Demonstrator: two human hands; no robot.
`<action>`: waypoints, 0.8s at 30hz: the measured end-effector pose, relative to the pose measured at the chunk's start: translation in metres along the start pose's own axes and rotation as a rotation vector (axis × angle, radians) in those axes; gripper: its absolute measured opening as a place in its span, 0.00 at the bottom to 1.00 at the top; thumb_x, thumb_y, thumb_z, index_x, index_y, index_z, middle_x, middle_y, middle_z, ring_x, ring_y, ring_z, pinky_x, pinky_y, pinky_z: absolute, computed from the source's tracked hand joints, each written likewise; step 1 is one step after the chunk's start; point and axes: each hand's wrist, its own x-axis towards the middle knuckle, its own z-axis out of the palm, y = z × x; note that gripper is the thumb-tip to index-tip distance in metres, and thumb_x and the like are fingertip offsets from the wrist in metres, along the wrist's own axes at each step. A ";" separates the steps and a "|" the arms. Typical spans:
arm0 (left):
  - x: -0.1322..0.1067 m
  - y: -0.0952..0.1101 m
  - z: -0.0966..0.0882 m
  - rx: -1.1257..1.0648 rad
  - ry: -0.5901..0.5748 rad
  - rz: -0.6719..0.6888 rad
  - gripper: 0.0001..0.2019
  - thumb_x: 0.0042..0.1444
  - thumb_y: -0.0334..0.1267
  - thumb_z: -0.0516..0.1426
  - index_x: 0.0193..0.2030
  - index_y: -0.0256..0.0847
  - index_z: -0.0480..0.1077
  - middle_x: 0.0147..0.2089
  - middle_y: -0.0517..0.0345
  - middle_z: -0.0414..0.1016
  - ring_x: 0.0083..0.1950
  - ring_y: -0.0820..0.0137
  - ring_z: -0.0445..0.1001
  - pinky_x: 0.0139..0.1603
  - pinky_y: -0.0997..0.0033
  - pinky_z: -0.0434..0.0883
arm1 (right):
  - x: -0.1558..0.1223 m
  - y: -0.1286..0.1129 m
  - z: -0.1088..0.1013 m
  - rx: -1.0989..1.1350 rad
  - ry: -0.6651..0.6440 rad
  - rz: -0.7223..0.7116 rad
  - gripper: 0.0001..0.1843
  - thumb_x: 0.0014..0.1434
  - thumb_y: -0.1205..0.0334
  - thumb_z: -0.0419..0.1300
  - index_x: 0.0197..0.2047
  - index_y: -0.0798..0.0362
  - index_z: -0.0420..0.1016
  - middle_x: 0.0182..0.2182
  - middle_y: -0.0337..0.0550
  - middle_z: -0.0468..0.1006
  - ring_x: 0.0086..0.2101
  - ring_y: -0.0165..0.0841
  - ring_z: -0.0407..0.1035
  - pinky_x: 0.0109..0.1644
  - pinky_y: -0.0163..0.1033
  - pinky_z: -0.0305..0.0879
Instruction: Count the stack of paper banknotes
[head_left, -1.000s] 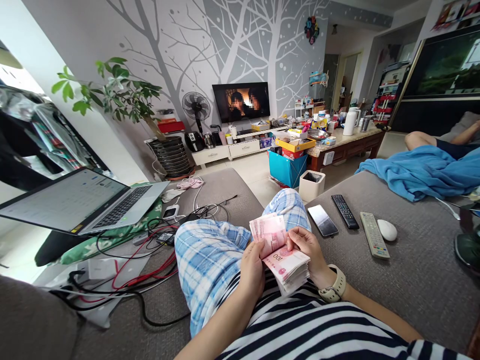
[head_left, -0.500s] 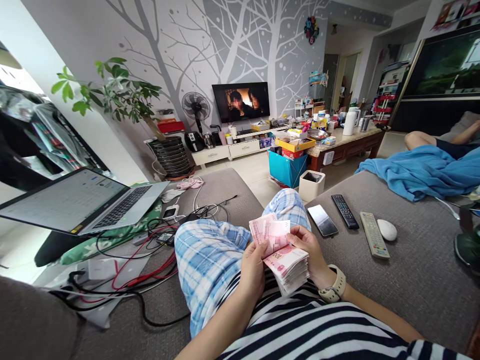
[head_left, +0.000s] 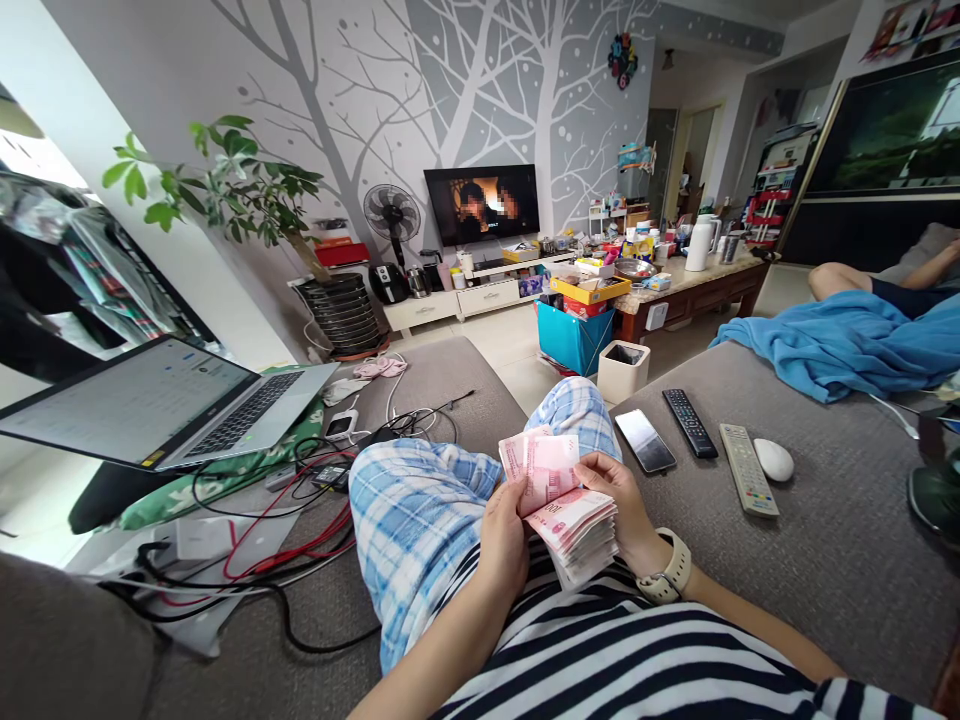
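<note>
A thick stack of red-and-white banknotes (head_left: 577,535) marked 100 is held over my lap, bent in the middle so its upper notes stand up and fan away from me. My left hand (head_left: 504,535) is closed around the stack's left side, with the thumb pressing at the fold. At the right side, my right hand (head_left: 619,500) pinches the edge of an upper note between thumb and fingers. The fingers beneath the stack are hidden. A pale watch (head_left: 667,570) is on my right wrist.
Right of my legs lie a phone (head_left: 645,441), a black remote (head_left: 689,423), a beige remote (head_left: 748,470) and a white mouse (head_left: 773,460). On the left are an open laptop (head_left: 247,410) and tangled cables (head_left: 300,520). Another person's leg (head_left: 840,278) shows at far right.
The upper note at my right fingers has shifted slightly, and my left thumb has moved a little at the fold. Both hands stay in place on the stack.
</note>
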 end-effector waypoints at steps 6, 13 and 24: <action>0.004 -0.002 -0.002 -0.004 0.039 -0.026 0.12 0.49 0.39 0.61 0.37 0.34 0.78 0.33 0.53 0.81 0.33 0.64 0.78 0.38 0.65 0.74 | 0.001 0.000 0.000 -0.007 0.000 0.013 0.16 0.47 0.50 0.71 0.27 0.53 0.74 0.23 0.36 0.70 0.25 0.30 0.61 0.30 0.37 0.57; 0.004 -0.002 -0.001 0.011 0.020 -0.040 0.13 0.48 0.40 0.59 0.37 0.33 0.77 0.37 0.49 0.82 0.37 0.61 0.79 0.40 0.63 0.75 | 0.000 -0.003 0.002 0.007 -0.016 0.012 0.16 0.47 0.50 0.71 0.26 0.53 0.74 0.23 0.36 0.70 0.25 0.30 0.60 0.31 0.37 0.57; 0.006 -0.003 -0.003 0.019 0.025 -0.019 0.10 0.45 0.39 0.61 0.32 0.35 0.76 0.33 0.54 0.80 0.34 0.65 0.76 0.38 0.67 0.73 | -0.001 -0.007 0.004 0.002 0.011 0.018 0.17 0.45 0.48 0.71 0.25 0.52 0.73 0.22 0.36 0.69 0.24 0.30 0.59 0.29 0.37 0.56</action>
